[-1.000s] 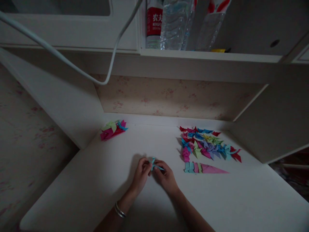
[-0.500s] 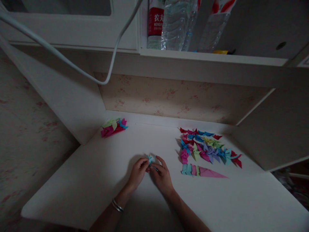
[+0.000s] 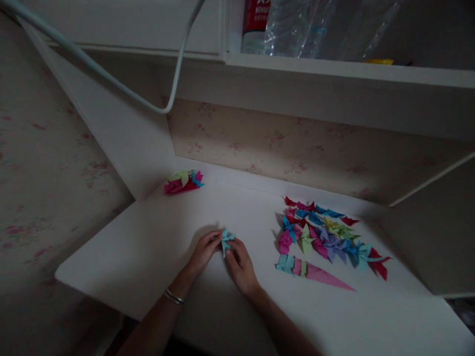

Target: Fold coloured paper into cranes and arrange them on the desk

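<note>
A small light-blue origami crane (image 3: 226, 241) is held between my two hands above the white tabletop. My left hand (image 3: 204, 251) pinches its left side with thumb and fingers closed. From the other side my right hand (image 3: 240, 263) grips the folded paper, its thumb near the lower point. Right of my hands lies a row of folded paper pieces (image 3: 312, 273), light blue, pink and green, tapering to a pink point. Behind that row, several colourful paper cranes (image 3: 328, 237) sit in rows.
A small pile of folded paper (image 3: 183, 182) rests at the back left of the white table (image 3: 148, 252). Overhead runs a shelf (image 3: 334, 72) with plastic bottles (image 3: 285, 29). A pale bent tube (image 3: 122, 87) hangs across the upper left.
My view has tilted down and turned, shifting the scene. More of the light-blue crane now shows between my fingers; both hands still hold it.
</note>
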### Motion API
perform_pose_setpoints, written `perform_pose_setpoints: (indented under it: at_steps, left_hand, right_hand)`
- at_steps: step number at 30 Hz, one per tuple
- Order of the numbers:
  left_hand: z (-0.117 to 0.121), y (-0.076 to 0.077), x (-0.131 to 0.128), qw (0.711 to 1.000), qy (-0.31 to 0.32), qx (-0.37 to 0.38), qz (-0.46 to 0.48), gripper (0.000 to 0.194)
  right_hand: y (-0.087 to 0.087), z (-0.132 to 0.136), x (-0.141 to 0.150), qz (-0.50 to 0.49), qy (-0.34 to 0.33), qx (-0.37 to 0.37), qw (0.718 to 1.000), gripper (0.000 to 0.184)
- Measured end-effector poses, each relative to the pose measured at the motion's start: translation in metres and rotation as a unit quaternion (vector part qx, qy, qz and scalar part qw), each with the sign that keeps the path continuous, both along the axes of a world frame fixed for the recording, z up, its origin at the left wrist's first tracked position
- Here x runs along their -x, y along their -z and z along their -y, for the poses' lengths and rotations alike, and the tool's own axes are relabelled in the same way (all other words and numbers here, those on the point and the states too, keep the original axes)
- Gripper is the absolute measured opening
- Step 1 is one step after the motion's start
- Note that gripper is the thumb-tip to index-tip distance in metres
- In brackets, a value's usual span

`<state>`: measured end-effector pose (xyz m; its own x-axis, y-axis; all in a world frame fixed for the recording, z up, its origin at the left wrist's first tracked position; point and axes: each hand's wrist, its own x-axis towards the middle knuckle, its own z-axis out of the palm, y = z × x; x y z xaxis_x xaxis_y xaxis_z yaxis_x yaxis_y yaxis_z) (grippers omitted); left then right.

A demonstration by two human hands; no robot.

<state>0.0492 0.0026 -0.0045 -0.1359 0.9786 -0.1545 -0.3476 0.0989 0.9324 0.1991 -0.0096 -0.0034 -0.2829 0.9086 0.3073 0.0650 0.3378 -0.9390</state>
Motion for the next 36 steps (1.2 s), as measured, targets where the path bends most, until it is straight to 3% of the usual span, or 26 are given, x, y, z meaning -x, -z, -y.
perform_pose_setpoints:
  at_steps: [7,12,17,24,31,36]
  left_hand:
    - [0.001,0.004,0.002,0.999,0.022,0.022,-0.034,0.045]
    - [0.006,0.004,0.002,0.998,0.015,0.016,-0.060,0.040]
    - [0.012,0.001,0.001,0.997,-0.001,0.005,-0.078,0.039]
    - [0.011,-0.004,0.007,0.995,0.068,0.000,-0.068,0.037]
    - [0.004,-0.001,0.017,0.991,0.131,0.001,-0.003,0.032]
    - [0.001,0.000,0.022,0.985,0.174,0.000,0.000,0.028]
  right_hand:
    - [0.017,-0.004,0.000,-0.054,0.019,0.112,0.992,0.030]
    - [0.010,-0.003,0.001,-0.048,0.026,0.127,0.990,0.028]
    - [0.005,0.001,0.004,-0.043,0.076,0.155,0.984,0.029]
    - [0.009,0.000,0.011,-0.116,0.133,0.188,0.966,0.034]
    - [-0.001,0.002,0.018,-0.103,0.144,0.199,0.964,0.029]
    - [0.000,0.001,0.021,-0.056,0.167,0.167,0.970,0.030]
